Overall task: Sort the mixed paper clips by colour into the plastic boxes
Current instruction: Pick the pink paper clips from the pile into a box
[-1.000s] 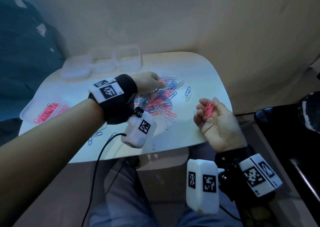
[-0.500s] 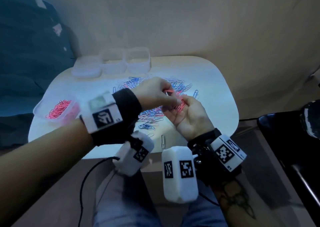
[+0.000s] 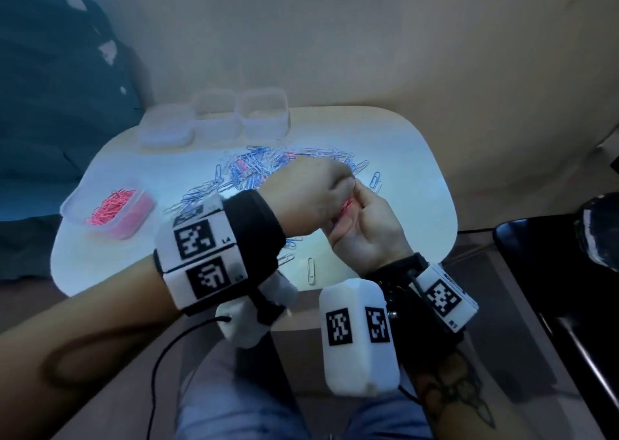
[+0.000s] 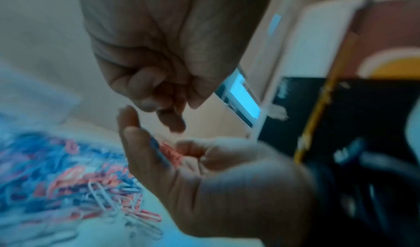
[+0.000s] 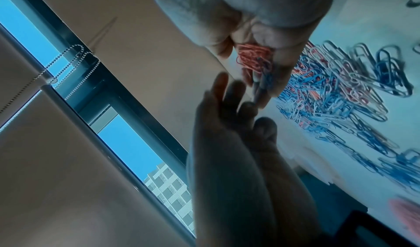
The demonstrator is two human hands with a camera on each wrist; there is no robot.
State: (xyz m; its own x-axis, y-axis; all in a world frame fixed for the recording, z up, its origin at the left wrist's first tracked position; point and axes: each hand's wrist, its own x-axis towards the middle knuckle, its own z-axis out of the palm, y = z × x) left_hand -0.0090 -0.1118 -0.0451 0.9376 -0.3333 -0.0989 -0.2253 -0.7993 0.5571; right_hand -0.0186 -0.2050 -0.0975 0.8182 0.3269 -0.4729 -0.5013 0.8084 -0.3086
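Observation:
Over the table's near right part, my right hand (image 3: 365, 228) is cupped palm up around a small bunch of pink paper clips (image 3: 346, 209) (image 5: 252, 56), with a blue clip (image 5: 263, 81) among them. My left hand (image 3: 318, 191) hovers over that palm with its fingertips (image 4: 163, 110) curled down toward the clips. The blur hides whether they pinch anything. The mixed pile of blue, white and pink clips (image 3: 254, 168) lies behind the hands. A clear box (image 3: 110, 211) at the left holds pink clips.
Two clear boxes (image 3: 264, 114) (image 3: 216, 117) and a flatter one (image 3: 165, 129) stand along the white table's (image 3: 418, 185) far edge. Stray clips (image 3: 311, 270) lie near the front edge. A black object (image 3: 552, 255) stands off the right side.
My left hand has come back from the pile to my right palm. The right hand has moved left and up over the table to meet it.

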